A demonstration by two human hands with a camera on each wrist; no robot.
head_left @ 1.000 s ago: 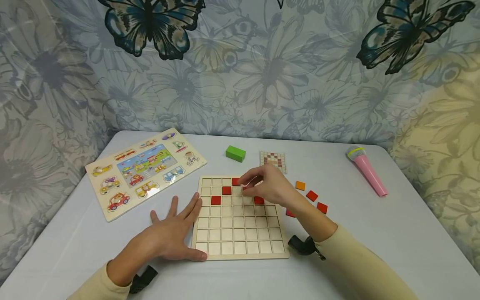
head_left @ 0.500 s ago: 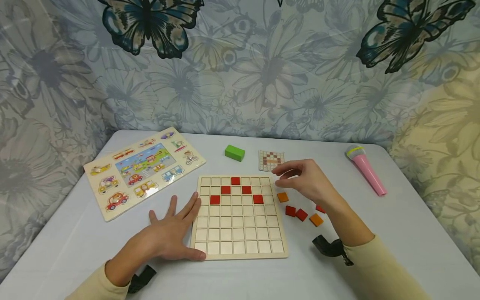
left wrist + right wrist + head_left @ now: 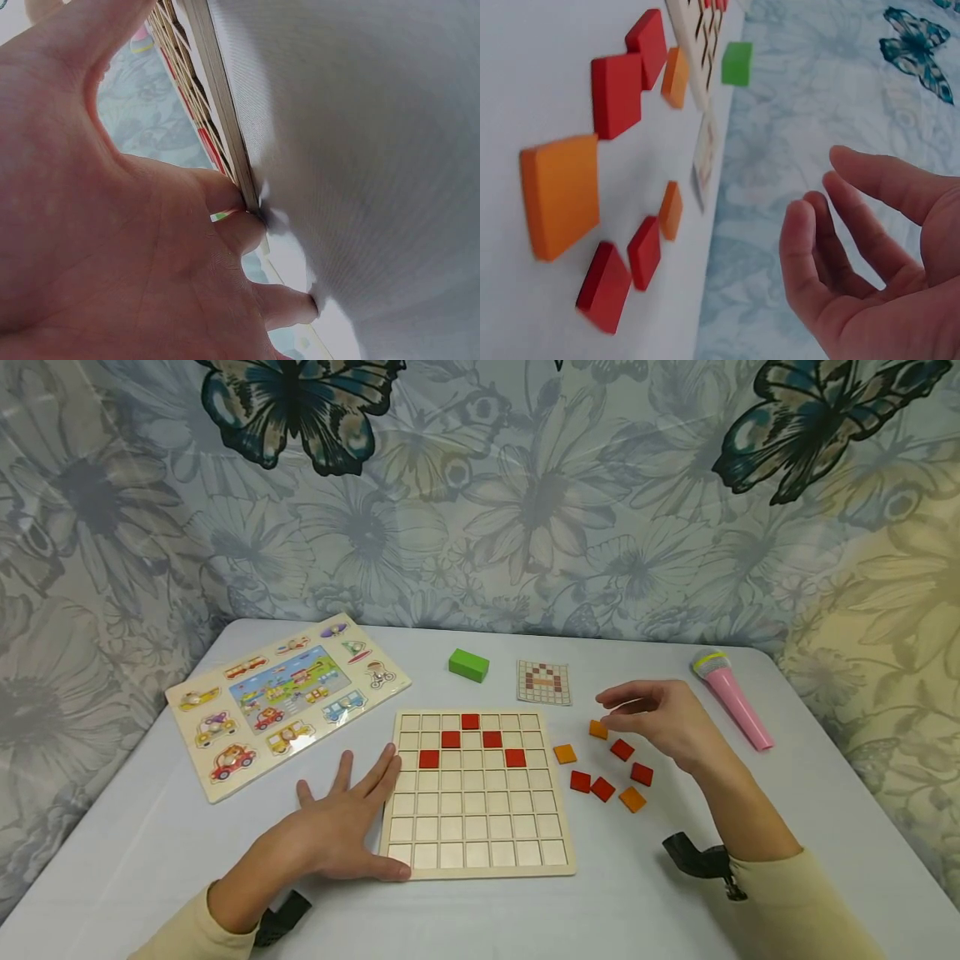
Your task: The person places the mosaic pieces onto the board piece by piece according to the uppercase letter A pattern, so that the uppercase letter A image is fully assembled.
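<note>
Right hand (image 3: 663, 720) moved rightward, loosely apart, left hand (image 3: 347, 827) splayed, board (image 3: 477, 807) holding five red tiles (image 3: 492, 739)

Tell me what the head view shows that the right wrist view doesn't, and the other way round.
Only the head view shows the left hand, the vehicle puzzle and the pink microphone.

Only the right wrist view shows the palm side of the right hand, with nothing in its grasp.

Both show the right hand itself, seven loose tiles (four red, three orange), the green block, the pattern card, a butterfly decoration and the grid board, which the wrist view cuts off.
</note>
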